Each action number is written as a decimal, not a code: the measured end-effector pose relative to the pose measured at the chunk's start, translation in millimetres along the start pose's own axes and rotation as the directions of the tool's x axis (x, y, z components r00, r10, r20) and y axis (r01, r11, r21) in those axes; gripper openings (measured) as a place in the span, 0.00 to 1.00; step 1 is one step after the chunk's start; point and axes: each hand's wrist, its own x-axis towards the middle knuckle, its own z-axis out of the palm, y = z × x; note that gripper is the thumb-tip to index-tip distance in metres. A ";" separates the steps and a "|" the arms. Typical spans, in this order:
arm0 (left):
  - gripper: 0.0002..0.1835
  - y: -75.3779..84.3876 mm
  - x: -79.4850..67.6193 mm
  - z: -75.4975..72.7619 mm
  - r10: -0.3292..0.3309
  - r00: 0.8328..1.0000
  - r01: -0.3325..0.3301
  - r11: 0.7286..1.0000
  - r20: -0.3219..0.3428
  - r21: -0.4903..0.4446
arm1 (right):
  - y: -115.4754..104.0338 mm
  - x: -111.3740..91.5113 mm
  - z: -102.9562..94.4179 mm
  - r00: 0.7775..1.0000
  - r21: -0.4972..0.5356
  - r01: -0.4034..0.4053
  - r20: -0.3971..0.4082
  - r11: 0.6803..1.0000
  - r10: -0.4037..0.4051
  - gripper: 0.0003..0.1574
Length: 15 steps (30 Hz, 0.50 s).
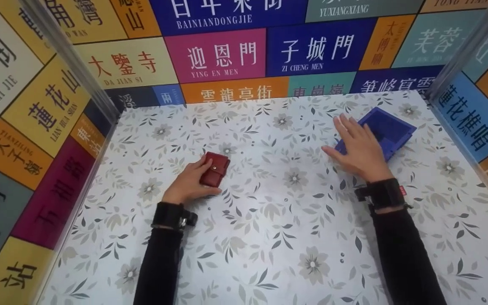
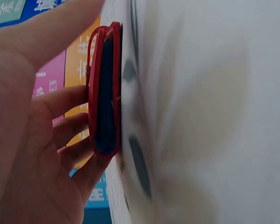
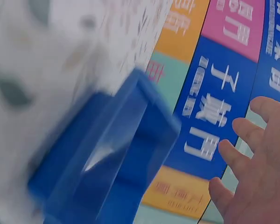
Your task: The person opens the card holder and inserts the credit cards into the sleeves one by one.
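Observation:
A small red wallet (image 1: 216, 173) with a snap strap lies flat on the flowered tabletop. My left hand (image 1: 189, 181) is at its left side, fingertips touching the cover and thumb stretched out along the near end. Seen edge-on in the left wrist view, the wallet (image 2: 96, 93) shows dark layers between its red covers. Over to the right is a blue open-topped box (image 1: 398, 123) with straight walls. Over its left part, my right hand (image 1: 360, 148) is spread with fingers extended. The right wrist view shows the fingers apart from the box (image 3: 144, 135).
White cloth with grey flowers and leaves covers the table (image 1: 261, 237). Colourful panels (image 1: 223, 55) with Chinese lettering stand along the back and both sides. Clear vertical strips (image 1: 74, 63) mark the back corners.

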 end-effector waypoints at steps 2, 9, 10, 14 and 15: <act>0.60 13.0 3.3 5.3 0.025 1.000 -0.025 1.000 0.002 0.006 | -16.4 8.2 8.1 0.999 0.001 0.034 -0.004 0.999 -0.034 0.58; 0.48 69.2 21.4 35.9 0.138 0.990 -0.137 0.985 -0.005 0.109 | -85.8 29.0 40.1 0.994 0.018 0.111 0.002 0.994 -0.111 0.44; 0.45 77.4 24.0 40.4 0.159 0.987 -0.156 0.978 -0.010 0.134 | -95.1 29.9 45.7 0.992 0.012 0.128 0.015 0.992 -0.128 0.41; 0.39 105.0 34.0 57.3 0.247 0.968 -0.232 0.949 -0.048 0.212 | -123.9 26.9 67.6 0.979 0.021 0.193 0.069 0.981 -0.194 0.29; 0.37 110.5 36.2 60.9 0.271 0.961 -0.253 0.943 -0.060 0.218 | -128.3 25.1 72.3 0.975 0.031 0.204 0.082 0.979 -0.206 0.27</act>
